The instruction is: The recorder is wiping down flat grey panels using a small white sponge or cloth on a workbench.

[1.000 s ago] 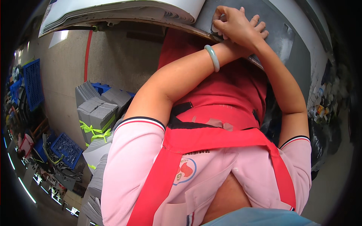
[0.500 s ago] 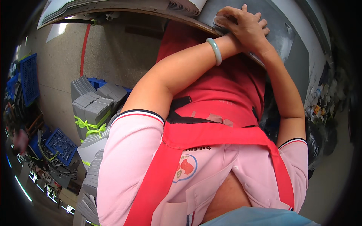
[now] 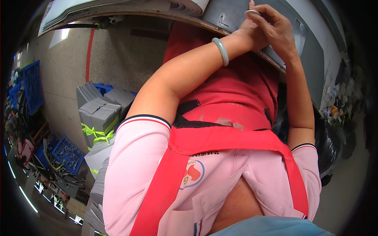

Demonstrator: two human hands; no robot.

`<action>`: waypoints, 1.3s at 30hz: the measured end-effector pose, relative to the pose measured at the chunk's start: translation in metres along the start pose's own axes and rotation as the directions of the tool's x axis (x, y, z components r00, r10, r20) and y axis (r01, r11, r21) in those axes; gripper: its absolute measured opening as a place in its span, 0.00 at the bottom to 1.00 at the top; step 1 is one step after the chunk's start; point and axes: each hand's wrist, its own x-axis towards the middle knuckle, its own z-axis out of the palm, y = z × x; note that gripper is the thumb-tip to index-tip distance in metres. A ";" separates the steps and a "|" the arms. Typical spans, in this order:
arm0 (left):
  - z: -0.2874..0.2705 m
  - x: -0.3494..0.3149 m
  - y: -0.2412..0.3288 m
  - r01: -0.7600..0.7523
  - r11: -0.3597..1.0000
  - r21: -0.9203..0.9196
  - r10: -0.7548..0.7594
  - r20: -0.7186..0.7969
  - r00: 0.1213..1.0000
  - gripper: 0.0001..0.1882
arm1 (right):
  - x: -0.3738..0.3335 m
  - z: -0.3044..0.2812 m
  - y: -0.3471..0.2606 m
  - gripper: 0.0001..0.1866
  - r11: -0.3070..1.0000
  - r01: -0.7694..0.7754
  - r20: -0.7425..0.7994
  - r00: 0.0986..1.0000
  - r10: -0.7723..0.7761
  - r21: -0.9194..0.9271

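Observation:
My right hand (image 3: pixel 278 31) is raised over the grey work surface at the top of the view. Its thumb and fingers pinch a small round thing with a thin white rim (image 3: pixel 252 11), perhaps a roll of tape, seen nearly edge-on. My left hand (image 3: pixel 252 34) is under and beside the right one, at the board's near edge. The right hand hides most of its fingers, so its grip does not show. A pale green bangle (image 3: pixel 220 51) circles my left wrist. On the grey board (image 3: pixel 232 11), left of the hands, an L-shaped mark (image 3: pixel 223 20) shows.
Stacked grey sheets (image 3: pixel 118 8) lie on the table at the upper left. Below, bundles of grey pieces (image 3: pixel 98 112) tied with yellow-green strips stand on the floor beside blue crates (image 3: pixel 67 154). Dark bags (image 3: pixel 328 145) and scraps are at the right.
My right hand has lifted and turned, bringing the round thing up and right, off the board. The L-shaped mark has come into sight. My left hand has shifted under it.

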 end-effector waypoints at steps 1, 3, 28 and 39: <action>0.000 -0.003 -0.010 -0.008 0.991 -0.133 0.015 0.049 0.999 0.25 | 0.000 -0.011 0.005 0.14 0.996 0.033 -0.091 0.996 -0.025 0.088; -0.031 0.007 0.000 0.001 0.996 -0.085 0.016 0.191 0.981 0.23 | -0.022 -0.058 0.041 0.17 0.990 -0.101 -0.328 0.936 0.129 0.101; -0.085 -0.032 0.049 -0.219 0.801 -0.556 0.279 0.024 0.960 0.17 | -0.081 -0.139 0.165 0.18 0.425 0.087 -0.270 0.879 0.392 0.901; -0.096 -0.017 -0.033 -0.156 0.938 -0.311 0.263 0.338 0.904 0.12 | -0.074 -0.124 0.173 0.30 0.325 0.213 -0.355 0.803 0.478 0.921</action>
